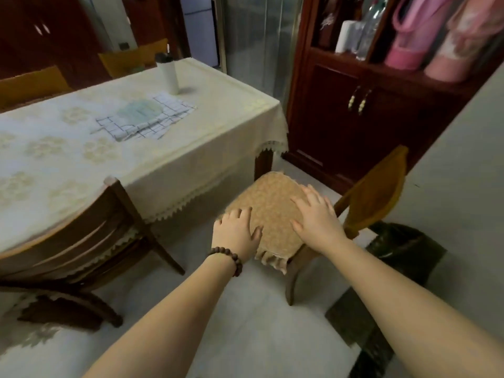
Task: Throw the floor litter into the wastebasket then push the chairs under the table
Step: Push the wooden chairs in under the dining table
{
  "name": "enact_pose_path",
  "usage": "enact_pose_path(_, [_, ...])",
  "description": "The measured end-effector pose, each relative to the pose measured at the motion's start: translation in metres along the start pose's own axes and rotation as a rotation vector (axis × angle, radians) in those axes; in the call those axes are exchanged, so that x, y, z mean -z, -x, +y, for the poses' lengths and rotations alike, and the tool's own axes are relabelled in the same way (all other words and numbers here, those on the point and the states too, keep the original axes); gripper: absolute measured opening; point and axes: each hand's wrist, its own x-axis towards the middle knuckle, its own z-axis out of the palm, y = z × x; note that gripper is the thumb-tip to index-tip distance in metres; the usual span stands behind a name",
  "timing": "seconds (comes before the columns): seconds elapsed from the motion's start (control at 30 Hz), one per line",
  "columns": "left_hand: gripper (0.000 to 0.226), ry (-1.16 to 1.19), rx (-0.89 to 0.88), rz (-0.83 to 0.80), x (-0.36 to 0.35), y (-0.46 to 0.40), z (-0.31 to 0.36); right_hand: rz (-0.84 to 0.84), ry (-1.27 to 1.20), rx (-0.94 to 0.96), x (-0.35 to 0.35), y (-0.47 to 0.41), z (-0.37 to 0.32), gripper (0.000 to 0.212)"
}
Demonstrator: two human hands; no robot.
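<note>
1. My left hand point(236, 232) lay on the near left edge of the tan woven seat cushion point(271, 211), the fingers curled over that edge and the thumb pressed on top, so it gripped the cushion.
2. My right hand point(317, 216) rested flat on the right part of the same cushion, fingers straight and spread, holding nothing.
3. A string of dark wooden beads point(231, 259) sat round my left wrist.
4. The cushion covered the seat of a wooden chair point(375, 192), which stood at the table's near right corner, its back turned to the right and away from the table; most of the seat was out from under the tablecloth's lace edge.
5. A second chair point(81, 236) stood to my left, its back close against the long side of the table point(191, 143).
6. The wastebasket point(403, 246), lined with a dark bag, stood on the floor just right of the first chair, beside the pale wall.
7. On the cream tablecloth stood a white bottle point(169, 73) with a dark cap, and near it lay a checked cloth point(147, 118).
8. A dark wooden cabinet point(354, 113) stood behind the chair, pink bags point(414, 36) on its shelf.
</note>
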Motion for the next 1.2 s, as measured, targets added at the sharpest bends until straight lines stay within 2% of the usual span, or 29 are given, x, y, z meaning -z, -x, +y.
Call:
enact_pose_path(0.17, [0.055,0.038,-0.080,-0.015,-0.034,-0.010,0.124,0.087,0.014,-0.091,0.031,0.042,0.115,0.049])
enact_pose_path(0.33, [0.053,0.075,-0.137,0.010,-0.056,-0.021,0.218,0.102,0.001,-0.230,0.048,0.072,0.201,0.053])
enact_pose_path(0.5, [0.079,0.041,-0.158,-0.009,-0.081,-0.044,0.278,0.054,0.014,-0.290,0.047,0.070,0.254,0.062])
enact_pose_path(0.6, [0.098,-0.015,-0.169,-0.088,-0.101,-0.069,0.300,0.040,0.037,-0.290,0.041,0.052,0.278,0.070])
enact_pose_path(0.7, [0.104,-0.085,-0.154,-0.188,-0.121,-0.098,0.312,0.028,0.071,-0.261,0.035,0.023,0.301,0.076])
enact_pose_path(0.83, [0.090,-0.127,-0.072,-0.377,-0.136,-0.125,0.322,-0.013,0.083,-0.235,0.029,-0.014,0.330,0.080])
enact_pose_path(0.93, [0.048,-0.160,-0.114,-0.351,-0.140,-0.130,0.319,-0.068,0.115,-0.152,0.023,-0.035,0.342,0.084])
enact_pose_path(1.0, [0.033,-0.174,-0.138,-0.351,-0.139,-0.132,0.316,-0.093,0.148,-0.079,0.021,-0.047,0.348,0.086])
enact_pose_path(1.2, [0.043,-0.206,-0.168,-0.405,-0.135,-0.136,0.313,-0.237,0.360,0.303,0.030,-0.093,0.373,0.087])
